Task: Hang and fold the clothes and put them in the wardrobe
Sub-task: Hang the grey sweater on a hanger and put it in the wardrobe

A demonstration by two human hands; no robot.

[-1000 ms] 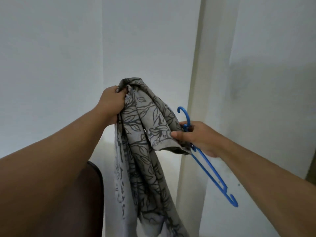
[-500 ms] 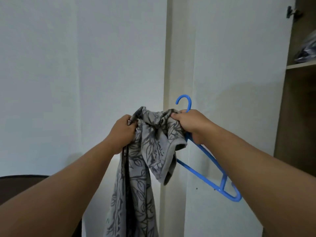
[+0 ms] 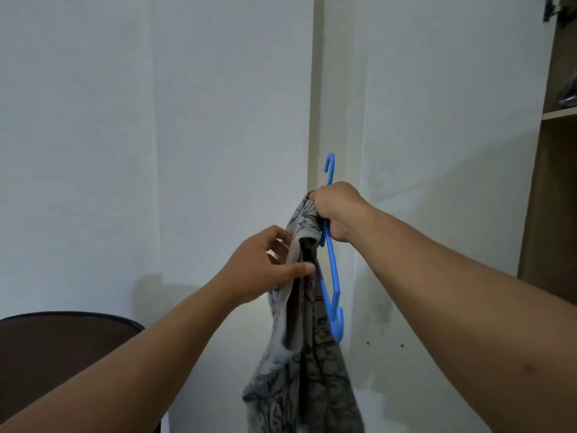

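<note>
Gripping the top of the grey leaf-print garment [image 3: 307,339] together with the neck of the blue hanger [image 3: 331,264], the right hand [image 3: 338,214] has its fingers clamped on both, higher than half a second ago. The left hand [image 3: 265,270] has let go of the bunched top; its fingers are now apart, thumb against the cloth lower down. The garment hangs straight beside the wardrobe [image 3: 549,182] at right, the hanger turned edge-on.
</note>
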